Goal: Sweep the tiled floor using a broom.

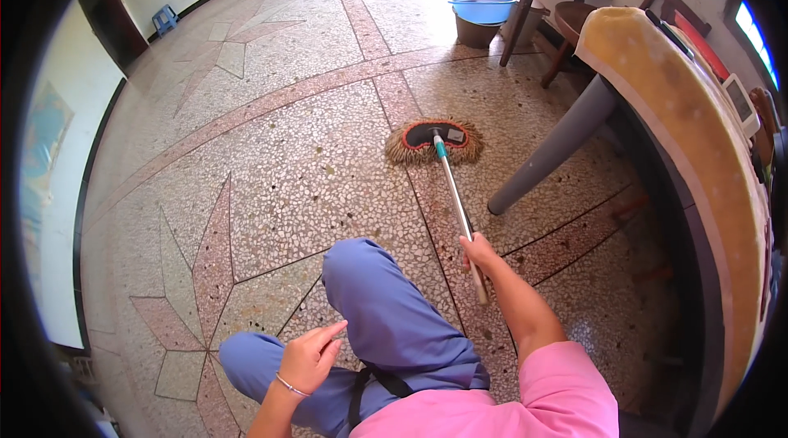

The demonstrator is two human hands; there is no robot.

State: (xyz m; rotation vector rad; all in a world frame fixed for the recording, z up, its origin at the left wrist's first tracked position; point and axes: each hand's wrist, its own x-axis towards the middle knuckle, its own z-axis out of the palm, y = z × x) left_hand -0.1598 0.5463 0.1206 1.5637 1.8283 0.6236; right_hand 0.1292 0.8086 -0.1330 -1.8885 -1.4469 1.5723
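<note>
Patterned terrazzo floor (271,183) is spreading under me. My right hand (476,253) is closing around the mop handle (454,196); its fringed mop head (433,141) is lying ahead, near a grey table leg (550,151). My left hand (310,356) is hanging free, fingers loosely curled, perhaps touching my blue trousers (386,323).

Single head view, looking steeply down and forward over terrazzo floor (312,151); fisheye, edges bent.

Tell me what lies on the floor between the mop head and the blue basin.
Only bare terrazzo floor shows between the mop head and the blue basin in the head view.
</note>
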